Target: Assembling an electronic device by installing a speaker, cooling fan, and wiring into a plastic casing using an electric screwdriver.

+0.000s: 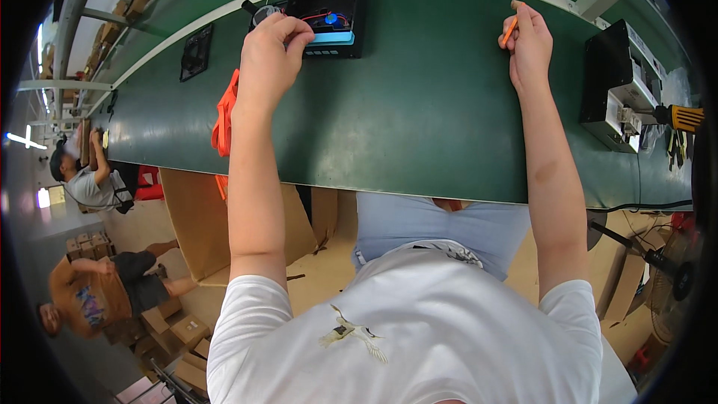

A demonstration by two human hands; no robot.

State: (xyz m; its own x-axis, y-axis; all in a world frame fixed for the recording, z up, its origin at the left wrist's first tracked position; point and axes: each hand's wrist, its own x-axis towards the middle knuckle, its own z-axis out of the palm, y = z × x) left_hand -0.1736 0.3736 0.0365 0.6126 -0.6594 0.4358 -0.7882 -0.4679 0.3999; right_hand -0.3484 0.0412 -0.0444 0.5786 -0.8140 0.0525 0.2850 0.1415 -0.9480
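Observation:
My left hand point(274, 56) is raised over the far left of the green table, thumb and fingertips pinched together. Whatever is in the pinch, if anything, is too small to make out. Right beside its fingertips stands a black open-topped case point(327, 0) with red wires, a round blue part point(330, 19) and a light-blue strip point(331, 37) along its near side. A clear round item point(265, 13) shows partly behind the hand. Away to the right, my right hand point(529, 45) is closed around a thin orange stick-like tool point(509, 32), its exact kind unclear.
Orange-handled pliers or a similar tool point(224, 116) lie beside my left forearm. A black frame point(196, 53) is at the far left. On the right stand a black-and-silver unit point(624, 86) and a yellow-black screwdriver handle point(684, 117). Below the edge sits a cardboard box point(198, 217); two people are at left.

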